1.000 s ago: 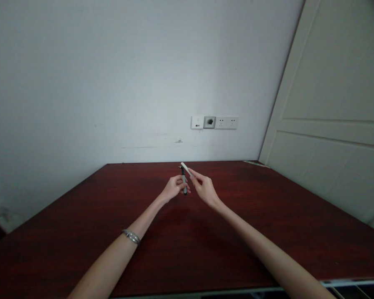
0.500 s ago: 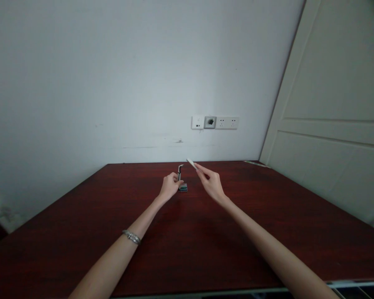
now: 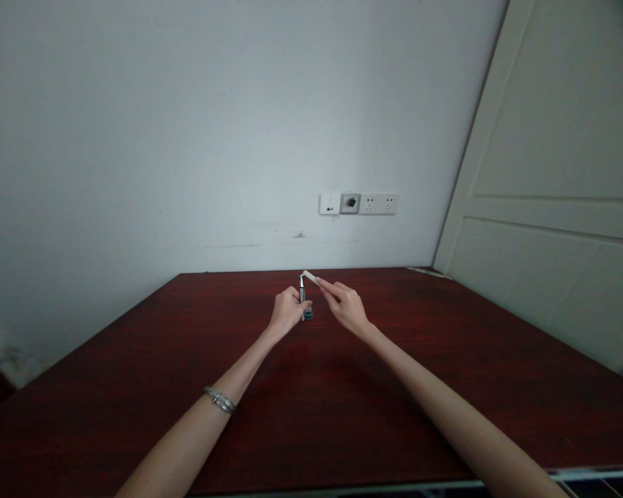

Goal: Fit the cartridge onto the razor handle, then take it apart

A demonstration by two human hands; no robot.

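Observation:
My left hand is closed around a slim dark and silver tool, held upright with its narrow tip at the top. Between the fingers of my right hand is a white stick-like piece, slanting up to the left. Its far end is at the tool's tip; whether they touch is too small to tell. A small dark greenish, clear-edged object sits just right of the tool's lower end, partly hidden by my left thumb.
The dark red tabletop reaches back to a pale wall with sockets. A white panelled door stands at the right. A thin pale strip lies at the table's back right corner.
My right hand has moved left and slightly down, bringing the white piece to the tool's tip. My left hand and the tool have shifted slightly right.

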